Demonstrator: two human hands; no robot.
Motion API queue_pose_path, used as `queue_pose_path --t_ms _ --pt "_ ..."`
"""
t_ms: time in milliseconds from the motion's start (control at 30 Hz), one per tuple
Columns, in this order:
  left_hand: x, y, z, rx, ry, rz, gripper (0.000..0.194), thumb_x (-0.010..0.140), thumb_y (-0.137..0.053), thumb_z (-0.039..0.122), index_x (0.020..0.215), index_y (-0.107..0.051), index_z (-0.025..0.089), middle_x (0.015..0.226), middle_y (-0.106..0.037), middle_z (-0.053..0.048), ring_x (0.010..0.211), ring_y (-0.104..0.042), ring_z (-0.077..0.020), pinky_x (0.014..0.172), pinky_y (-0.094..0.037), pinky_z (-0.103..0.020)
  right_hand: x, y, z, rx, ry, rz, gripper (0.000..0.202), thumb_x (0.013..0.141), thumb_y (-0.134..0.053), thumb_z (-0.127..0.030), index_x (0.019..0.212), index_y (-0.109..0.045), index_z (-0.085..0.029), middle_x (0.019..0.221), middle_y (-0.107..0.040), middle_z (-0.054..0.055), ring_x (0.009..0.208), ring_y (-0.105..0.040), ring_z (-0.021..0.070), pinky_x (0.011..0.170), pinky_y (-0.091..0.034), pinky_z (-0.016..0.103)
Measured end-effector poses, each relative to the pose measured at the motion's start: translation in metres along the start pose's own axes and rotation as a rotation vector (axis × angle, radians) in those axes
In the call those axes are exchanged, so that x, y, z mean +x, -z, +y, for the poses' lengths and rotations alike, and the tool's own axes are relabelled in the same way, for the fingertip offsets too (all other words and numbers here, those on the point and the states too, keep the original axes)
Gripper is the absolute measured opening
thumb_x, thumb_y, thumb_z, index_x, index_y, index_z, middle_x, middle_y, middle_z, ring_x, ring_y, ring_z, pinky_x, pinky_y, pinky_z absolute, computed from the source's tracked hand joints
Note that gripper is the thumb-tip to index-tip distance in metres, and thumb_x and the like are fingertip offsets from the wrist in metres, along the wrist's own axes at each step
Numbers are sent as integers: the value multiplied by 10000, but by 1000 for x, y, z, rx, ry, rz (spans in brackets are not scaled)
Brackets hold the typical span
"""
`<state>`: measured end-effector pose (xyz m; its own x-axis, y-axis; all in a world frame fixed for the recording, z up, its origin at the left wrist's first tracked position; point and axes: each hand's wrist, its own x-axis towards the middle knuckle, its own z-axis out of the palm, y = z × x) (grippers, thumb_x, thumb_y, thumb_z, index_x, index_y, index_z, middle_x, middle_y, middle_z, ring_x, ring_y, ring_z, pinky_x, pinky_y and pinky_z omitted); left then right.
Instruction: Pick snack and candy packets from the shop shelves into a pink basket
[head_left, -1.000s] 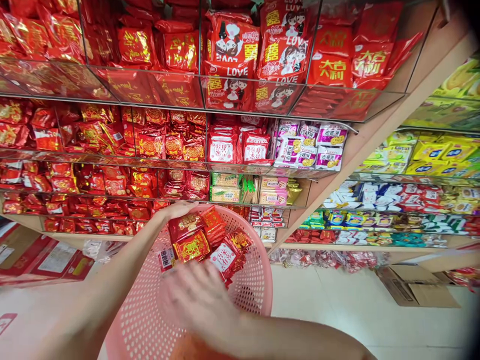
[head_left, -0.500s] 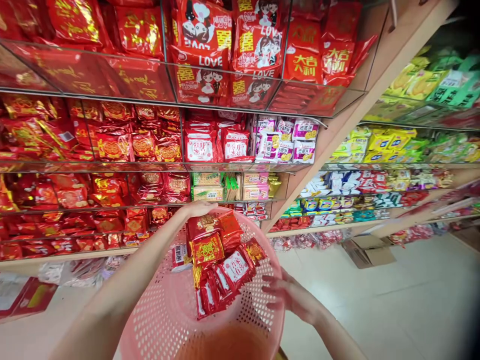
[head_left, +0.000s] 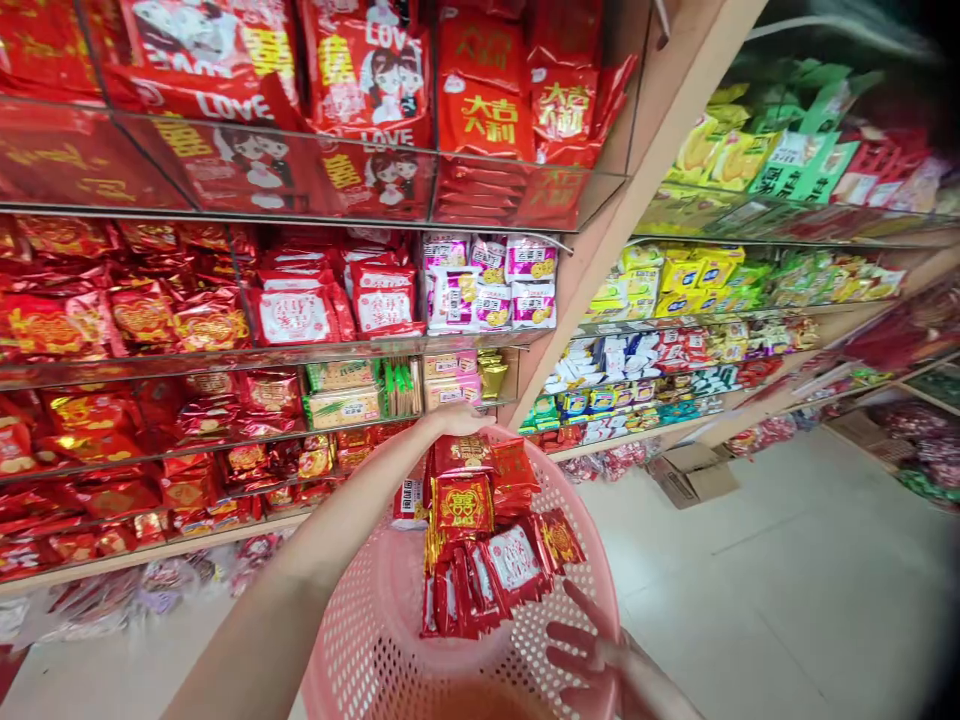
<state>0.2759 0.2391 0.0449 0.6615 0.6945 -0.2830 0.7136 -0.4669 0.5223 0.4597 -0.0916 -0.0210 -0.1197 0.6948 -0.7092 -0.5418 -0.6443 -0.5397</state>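
A pink perforated plastic basket [head_left: 360, 610] tilts in front of me, its mouth toward me. My left hand [head_left: 456, 418] is closed over its far rim. At the right side, my right hand [head_left: 589, 655] lies over the basket's rim and wall with its fingers spread, holding no packet. Inside the basket lie several red snack packets [head_left: 517, 560] with white labels, a red and gold packet [head_left: 461, 508], a plain red packet [head_left: 516, 475] and a white and red packet [head_left: 411, 500] partly behind my left forearm.
Shelves with clear plastic fronts [head_left: 315, 185] hold rows of red packets, white and purple packets [head_left: 491, 285] and green boxes [head_left: 343, 408]. A wooden post [head_left: 585, 260] separates them from shelves of yellow packets [head_left: 701, 280]. A cardboard box [head_left: 694, 472] stands on the tiled floor [head_left: 757, 570].
The view has swung right, so the shelves have shifted left. The basket appears farther right in view, with my left hand still on its rim. My right hand has moved lower along the basket.
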Motion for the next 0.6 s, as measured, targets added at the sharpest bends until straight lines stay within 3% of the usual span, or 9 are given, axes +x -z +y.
queue_pose_path --t_ms 133,300,400,500,600 --pt "40 -15 45 22 -34 10 649 749 -298 692 720 -679 167 684 -628 -55 617 -540 -169 542 -322 -241 -8 50 -11 42 19 66 804 561 -575 -169 1334 -370 -246 1173 -586 131 1056 -566 275 915 -385 471" --pt "87 -39 95 -23 -108 158 664 751 -279 713 638 -638 166 569 -536 -10 534 -479 -137 499 -294 -232 -13 110 -31 46 40 87 908 553 -615 -214 1386 -259 -279 1238 -538 146 1110 -525 315 935 -345 517" --pt "104 -46 124 -58 -170 248 620 787 -307 654 646 -640 151 557 -533 -4 543 -477 -132 502 -306 -228 -16 137 -47 26 57 72 964 526 -631 -212 1390 -220 -325 1268 -516 136 1145 -493 336 941 -326 529" --pt "93 -41 147 -167 -271 321 509 834 -345 544 791 -673 157 699 -630 -14 651 -542 -143 591 -379 -226 -20 158 -61 17 57 61 982 511 -623 -201 1389 -205 -340 1278 -509 128 1171 -468 339 954 -310 527" --pt "47 -32 149 -325 -428 306 398 850 -403 463 971 -662 186 943 -677 -26 835 -584 -153 761 -419 -240 -22 170 -72 13 49 51 983 515 -607 -201 1394 -187 -327 1264 -520 131 1170 -470 336 966 -298 525"
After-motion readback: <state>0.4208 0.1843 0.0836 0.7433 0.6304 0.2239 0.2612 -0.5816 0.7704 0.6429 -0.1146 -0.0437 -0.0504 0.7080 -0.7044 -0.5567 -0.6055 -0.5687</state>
